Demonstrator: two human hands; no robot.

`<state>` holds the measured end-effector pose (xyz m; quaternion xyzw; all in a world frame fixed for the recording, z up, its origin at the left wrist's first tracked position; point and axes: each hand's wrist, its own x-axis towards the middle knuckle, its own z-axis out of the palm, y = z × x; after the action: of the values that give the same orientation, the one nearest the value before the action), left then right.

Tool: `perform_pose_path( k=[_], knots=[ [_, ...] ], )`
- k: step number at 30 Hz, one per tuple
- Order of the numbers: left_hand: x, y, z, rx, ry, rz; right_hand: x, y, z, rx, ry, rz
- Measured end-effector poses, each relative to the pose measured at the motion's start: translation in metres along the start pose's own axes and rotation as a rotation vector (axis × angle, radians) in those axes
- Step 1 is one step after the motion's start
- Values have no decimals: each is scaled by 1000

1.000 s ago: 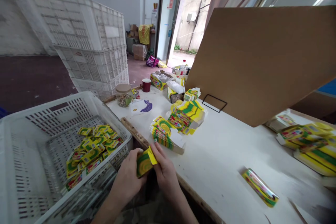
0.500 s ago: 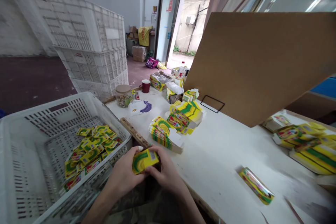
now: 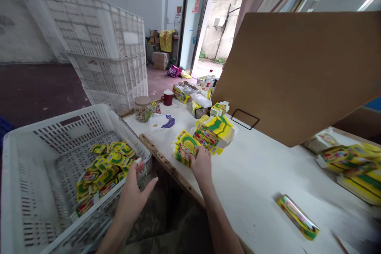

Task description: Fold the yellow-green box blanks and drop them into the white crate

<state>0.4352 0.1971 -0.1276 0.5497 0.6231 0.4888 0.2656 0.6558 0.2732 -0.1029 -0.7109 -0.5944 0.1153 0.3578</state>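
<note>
My left hand [image 3: 133, 192] hangs over the near rim of the white crate [image 3: 102, 202], its thumb and fingers spread and nothing in them. Inside that crate lies a loose heap of small yellow-green cartons [image 3: 111, 162]. On the white table, my right hand [image 3: 203, 167] pinches at the near right end of a row of flat yellow cartons [image 3: 183, 149]; its fingertips are partly hidden. Just behind, a larger bundle of the same yellow-green cartons [image 3: 218, 129] touches or nearly touches the row.
A large cardboard sheet [image 3: 294, 75] leans across the table's far side. A shiny yellow-green pack [image 3: 297, 216] lies at the right, with more packs [image 3: 354, 162] beyond. A lidded jar [image 3: 143, 109] and red mug [image 3: 167, 97] stand at the back left. Stacked crates [image 3: 113, 55] rise behind.
The small carton that both hands held is out of them. My left hand has opened and moved left toward the crate, while my right has reached forward to the carton row.
</note>
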Motion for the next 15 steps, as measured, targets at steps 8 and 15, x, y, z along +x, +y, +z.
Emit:
perform_pose_path(
  k=[8, 15],
  knots=[
    [-14, 15, 24, -674, -230, -96, -32, -18, -27, 251, -104, -65],
    [-11, 64, 28, -1081, 26, -249, -106, -57, -19, 1042, -702, -65]
  ],
)
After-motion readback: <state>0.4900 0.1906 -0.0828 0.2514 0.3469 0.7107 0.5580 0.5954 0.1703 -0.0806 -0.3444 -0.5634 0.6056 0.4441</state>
